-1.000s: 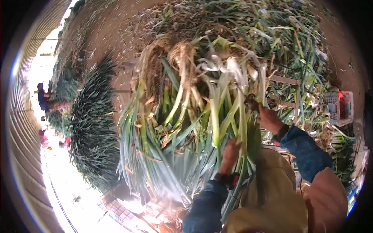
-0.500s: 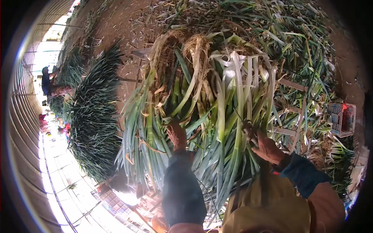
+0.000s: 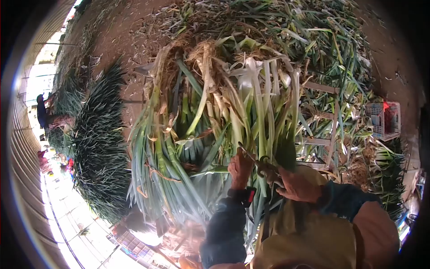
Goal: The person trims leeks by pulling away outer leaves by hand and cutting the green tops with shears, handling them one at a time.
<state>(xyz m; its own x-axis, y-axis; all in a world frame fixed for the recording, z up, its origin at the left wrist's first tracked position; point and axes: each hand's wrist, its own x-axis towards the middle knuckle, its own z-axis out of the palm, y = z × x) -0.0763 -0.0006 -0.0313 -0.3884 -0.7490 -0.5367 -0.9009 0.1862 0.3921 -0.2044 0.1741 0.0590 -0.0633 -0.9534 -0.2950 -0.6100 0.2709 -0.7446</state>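
Note:
Long green onions (image 3: 172,152) with dry roots and pale stalks lie heaped in front of me, their leaves hanging toward my body. My left hand (image 3: 240,171) is closed round a green onion stalk (image 3: 236,127) at the middle of the heap. In my right hand (image 3: 299,185) is a pair of dark metal scissors (image 3: 267,170). Their blades point up and left, close to the fingers of my left hand. Peeled white stalks (image 3: 256,89) lie just beyond, at the right part of the heap. The gripped part of the stalk is hidden by my fingers.
A wooden frame (image 3: 332,134) shows at the right of the heap. Loose trimmed leaves (image 3: 313,49) cover the ground beyond. A plastic crate (image 3: 384,121) stands at far right. At left rises a large green onion pile (image 3: 101,148), with a person (image 3: 42,111) behind it.
My left hand has moved right from the heap's left-middle leaves and closed on a stalk beside the scissors. My right hand has shifted slightly left and down, the blades now pointing further left.

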